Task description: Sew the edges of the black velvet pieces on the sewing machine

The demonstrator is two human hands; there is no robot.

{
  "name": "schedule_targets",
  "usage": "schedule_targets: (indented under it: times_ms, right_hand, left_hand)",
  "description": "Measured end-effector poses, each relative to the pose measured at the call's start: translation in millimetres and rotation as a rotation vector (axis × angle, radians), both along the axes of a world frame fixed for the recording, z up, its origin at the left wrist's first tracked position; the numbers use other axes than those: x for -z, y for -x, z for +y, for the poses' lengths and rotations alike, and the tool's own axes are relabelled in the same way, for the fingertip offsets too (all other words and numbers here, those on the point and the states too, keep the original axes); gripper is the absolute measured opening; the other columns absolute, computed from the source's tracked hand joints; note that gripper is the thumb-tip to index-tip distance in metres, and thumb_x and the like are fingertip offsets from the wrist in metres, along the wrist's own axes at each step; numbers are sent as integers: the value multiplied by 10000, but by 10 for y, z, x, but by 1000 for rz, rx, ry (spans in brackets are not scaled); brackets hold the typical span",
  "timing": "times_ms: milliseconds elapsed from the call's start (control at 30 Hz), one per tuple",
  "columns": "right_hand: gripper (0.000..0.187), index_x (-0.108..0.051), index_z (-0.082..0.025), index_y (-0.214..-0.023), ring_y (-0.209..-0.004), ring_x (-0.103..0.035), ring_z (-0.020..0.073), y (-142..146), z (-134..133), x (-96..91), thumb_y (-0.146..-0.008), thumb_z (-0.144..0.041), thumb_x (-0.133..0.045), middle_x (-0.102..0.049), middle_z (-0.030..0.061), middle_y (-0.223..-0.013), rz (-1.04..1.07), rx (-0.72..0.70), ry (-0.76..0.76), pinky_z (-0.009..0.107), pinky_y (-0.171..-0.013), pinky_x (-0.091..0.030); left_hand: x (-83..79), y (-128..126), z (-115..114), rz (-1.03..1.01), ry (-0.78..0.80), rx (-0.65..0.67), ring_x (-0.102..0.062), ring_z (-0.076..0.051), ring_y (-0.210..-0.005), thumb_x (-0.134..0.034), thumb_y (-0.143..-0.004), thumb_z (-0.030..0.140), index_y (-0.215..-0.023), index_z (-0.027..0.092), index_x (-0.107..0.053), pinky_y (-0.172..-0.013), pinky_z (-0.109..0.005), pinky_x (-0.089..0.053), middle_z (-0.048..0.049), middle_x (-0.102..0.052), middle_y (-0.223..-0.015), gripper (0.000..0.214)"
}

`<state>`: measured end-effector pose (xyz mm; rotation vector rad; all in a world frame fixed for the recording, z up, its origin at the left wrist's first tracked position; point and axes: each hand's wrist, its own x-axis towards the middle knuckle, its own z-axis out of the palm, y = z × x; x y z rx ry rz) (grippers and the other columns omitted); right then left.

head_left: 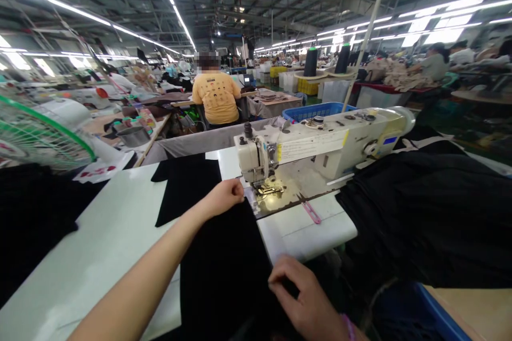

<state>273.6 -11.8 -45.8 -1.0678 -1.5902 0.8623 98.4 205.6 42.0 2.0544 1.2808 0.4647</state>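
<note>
A long piece of black fabric (pixel 228 261) lies over the white table and hangs towards me, its right edge running up to the sewing machine (pixel 256 154). My left hand (pixel 230 195) is closed at the fabric's upper right edge, just left of the presser foot (pixel 270 190); its fingertips are partly hidden. Lower down, my right hand (pixel 298 293) pinches the fabric's right edge between thumb and index finger. Pink-handled thread snips (pixel 310 210) rest on the machine bed, to the right of the needle area.
Dark cloth is heaped at right (pixel 416 213) and at left (pixel 32 224). A green fan (pixel 44 133) stands at the left. Behind the machine are a blue basket (pixel 314 112) and thread cones (pixel 311 62). A person in a yellow shirt (pixel 217 97) sits ahead.
</note>
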Motion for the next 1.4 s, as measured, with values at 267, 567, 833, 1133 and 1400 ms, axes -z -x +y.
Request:
schedule_targets:
  times_ms: [267, 567, 833, 1133, 1400]
  right_hand:
    - [285, -567, -192, -1046, -857, -600, 205, -182, 71, 210, -894, -8, -410, -620, 55, -942, -337, 89, -339, 309, -774, -482]
    - [234, -560, -170, -923, -852, -549, 223, -150, 233, 125, -839, 8, -432, -578, 60, -912, -416, 214, -415, 374, -754, -434]
    - [245, -534, -163, -916, -879, -549, 223, -181, 281, 89, -801, 23, -424, -595, 61, -920, -399, 165, -462, 398, -802, -435]
    - [237, -528, -164, -904, -849, -546, 220, -178, 203, 79, -801, 19, -419, -591, 59, -885, -424, 136, -461, 384, -782, -440]
    - [227, -533, -162, -919, -874, -547, 225, -195, 199, 95, -816, 11, -429, -595, 62, -910, -418, 124, -420, 405, -823, -452]
  left_hand:
    - [428, -212, -44, -22, -94, -113, -516, -134, -625, -581, -688, 141, -654, 208, -482, -616, -253, -383, 41, -552, -639, 125]
    - [469, -362, 184, 14, -127, -158, -514, -127, -586, -564, -689, 85, -658, 211, -447, -592, -248, -365, 40, -533, -610, 175]
    - [512, -355, 163, 1, -166, -174, -552, -142, -613, -555, -733, 124, -794, 209, -459, -592, -251, -397, 25, -562, -677, 142]
    - [444, -193, -140, 218, -380, -50, -601, -230, -864, -555, -845, 183, -904, 202, -614, -760, -325, -427, -53, -663, -909, 86]
    - [352, -277, -215, 608, -622, 57, -592, -269, -933, -494, -929, 225, -943, 198, -697, -753, -373, -403, -93, -655, -1012, 205]
